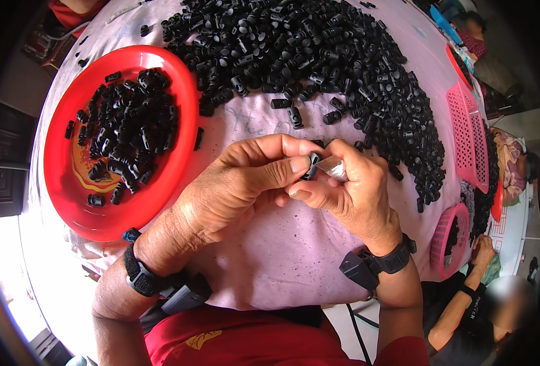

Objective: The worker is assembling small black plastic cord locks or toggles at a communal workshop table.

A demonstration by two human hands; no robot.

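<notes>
Right at the middle of the frame, a small black piece (310, 166) sits between the fingers, glossy and dark, with a pale highlight along its side. The left hand (242, 180) pinches it between thumb and forefinger; the right hand (358, 195) grips a shiny, flat-faced tool (333, 168), its pointed end close against the piece.

At the left of the frame, a red plate (59, 165) with a wide smooth rim holds a heap of short, black, barrel-like pieces (133, 122), and a yellow pattern shows on its base. A far larger pile (294, 49) of similar pieces curves from the top of the frame down the right side of the pink cloth (252, 262). At the lower right, a round pink basket (439, 244) has something black inside.

The fingertips cover much of the held piece, so its full shape is hard to make out. The top edge cuts off the pile, and what the upright-looking pink basket (465, 137) at right contains is unclear.
</notes>
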